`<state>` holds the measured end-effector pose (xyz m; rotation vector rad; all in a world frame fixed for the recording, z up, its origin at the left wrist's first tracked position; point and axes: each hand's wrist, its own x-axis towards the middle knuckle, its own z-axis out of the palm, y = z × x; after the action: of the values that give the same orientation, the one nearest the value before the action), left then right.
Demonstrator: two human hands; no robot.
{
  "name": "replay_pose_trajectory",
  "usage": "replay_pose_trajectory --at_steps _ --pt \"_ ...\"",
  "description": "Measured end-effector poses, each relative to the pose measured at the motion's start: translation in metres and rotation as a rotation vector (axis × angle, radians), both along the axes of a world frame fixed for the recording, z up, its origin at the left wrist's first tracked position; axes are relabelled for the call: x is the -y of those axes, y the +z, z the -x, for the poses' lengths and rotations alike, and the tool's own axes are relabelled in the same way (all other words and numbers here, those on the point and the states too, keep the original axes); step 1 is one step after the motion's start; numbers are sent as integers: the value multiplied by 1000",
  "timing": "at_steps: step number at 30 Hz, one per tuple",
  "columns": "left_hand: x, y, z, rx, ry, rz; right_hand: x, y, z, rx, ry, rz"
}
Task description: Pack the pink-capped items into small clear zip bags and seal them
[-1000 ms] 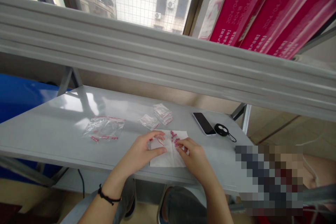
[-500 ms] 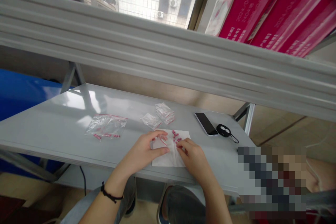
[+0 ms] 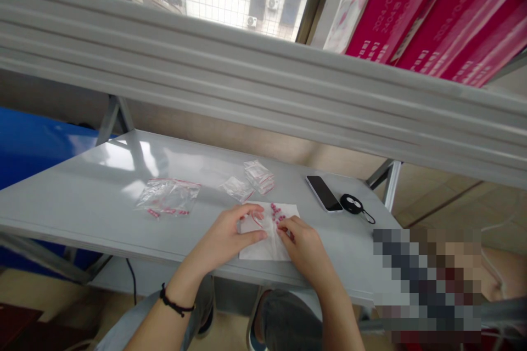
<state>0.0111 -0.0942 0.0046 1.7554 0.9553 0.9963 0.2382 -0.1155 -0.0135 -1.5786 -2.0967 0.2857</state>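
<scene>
pink beads [image 3: 274, 209] on white paper [image 3: 256, 252], layout matching earlier; left hand [image 3: 222, 231] fingers still parted wide, right hand [image 3: 303, 240] fingers still bunched at beads, hold unclear.

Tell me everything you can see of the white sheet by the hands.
The white sheet, apparently paper or tissue, is roughly square and lies nearly flat on the grey table, close to its near edge. A crease seems to run down its middle. Small pink-red beads lie on its far part. The left hand overlaps its left side, the right hand its right; whether either presses it, I can't tell.
</scene>
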Motion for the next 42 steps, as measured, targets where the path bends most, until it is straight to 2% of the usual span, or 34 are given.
replay_pose_trajectory --at_steps 7,10,15,19,25,31,38,42 --pt "2 1 -1 3 -15 1 1 2 3 28 -15 3" --pt "2 0 -1 -4 -16 -5 5 9 3 -85 -1 -21" --pt "4 -2 -5 -6 -45 -21 18 34 7 -381 80 -30" --pt "9 1 -11 15 -124 -28 23 47 21 -407 151 -34" --pt "10 5 -15 23 -137 -36 22 46 31 -427 213 -8" --pt "8 1 -16 16 -71 -47 23 48 18 -491 145 -57" --pt "9 -5 -23 -34 42 -146 25 46 29 -372 178 121" --pt "11 -5 -21 -64 54 -163 24 45 28 -400 172 100"
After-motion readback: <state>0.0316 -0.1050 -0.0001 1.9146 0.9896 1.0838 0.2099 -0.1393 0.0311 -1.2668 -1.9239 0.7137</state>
